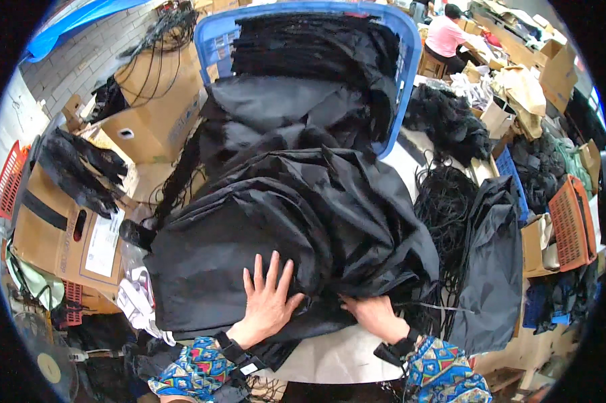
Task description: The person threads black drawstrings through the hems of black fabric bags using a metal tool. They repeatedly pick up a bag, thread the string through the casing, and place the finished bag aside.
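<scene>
The heap of black fabric (296, 221) looks loose and slippery, and it hangs past the near edge of the white table (330, 359); a hard push could send layers sliding off toward the clutter on the left, by the cardboard boxes (68, 235). The tangled black cords (444, 201) on the right could snag in the folds if the fabric is dragged that way.

The left hand (268, 302) lies flat on top of the fabric, fingers spread, palm pressing down. The right hand (375, 314) is tucked under a fold at the heap's near right edge; its fingers are hidden, so I cannot tell whether they pinch anything. The heap stretches away from both hands toward the blue basket (407, 60)
</scene>
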`<state>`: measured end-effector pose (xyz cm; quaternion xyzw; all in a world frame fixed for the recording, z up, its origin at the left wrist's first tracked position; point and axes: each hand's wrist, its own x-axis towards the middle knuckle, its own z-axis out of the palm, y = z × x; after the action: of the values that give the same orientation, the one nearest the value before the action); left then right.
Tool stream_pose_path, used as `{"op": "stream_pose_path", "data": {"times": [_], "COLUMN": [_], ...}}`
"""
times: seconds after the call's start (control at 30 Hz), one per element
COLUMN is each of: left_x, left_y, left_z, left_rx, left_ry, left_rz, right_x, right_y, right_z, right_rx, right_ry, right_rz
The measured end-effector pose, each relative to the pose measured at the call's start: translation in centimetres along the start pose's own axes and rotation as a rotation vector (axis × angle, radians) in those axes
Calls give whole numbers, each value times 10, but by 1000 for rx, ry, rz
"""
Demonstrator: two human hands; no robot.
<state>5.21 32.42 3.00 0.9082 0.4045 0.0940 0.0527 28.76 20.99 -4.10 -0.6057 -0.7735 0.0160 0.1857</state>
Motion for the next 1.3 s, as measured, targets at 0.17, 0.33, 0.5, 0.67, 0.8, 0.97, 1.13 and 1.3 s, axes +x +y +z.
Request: {"op": "stream_pose_path", "data": {"times": [0.17, 0.33, 0.5, 0.67, 0.8, 0.97, 1.13, 1.3], "left_x": [21, 74, 51, 1, -54, -29, 51, 68], "left_y": [-30, -66, -75, -49, 38, 59, 47, 40], "left_z": [62, 82, 45, 22, 29, 70, 95, 95], "left_rx": [144, 164, -179, 9, 22, 238, 66, -12], "left_ry": [92, 194, -19, -41, 207, 214, 44, 96], "left_rz": [11, -127, 52, 63, 231, 367, 5, -33], "right_x": [21, 17, -22, -75, -132, -177, -192, -213], "right_y": [-29, -67, -89, -111, -118, -144, -139, -114], "right_z": [-34, -89, -127, -137, -122, -102, -98, -96], "right_rx": [-119, -259, -334, -375, -359, -243, -180, -186], "right_ry": [-226, -134, -57, -54, -120, -239, -141, 8], "right_rz": [174, -10, 14, 78, 159, 171, 297, 487]}}
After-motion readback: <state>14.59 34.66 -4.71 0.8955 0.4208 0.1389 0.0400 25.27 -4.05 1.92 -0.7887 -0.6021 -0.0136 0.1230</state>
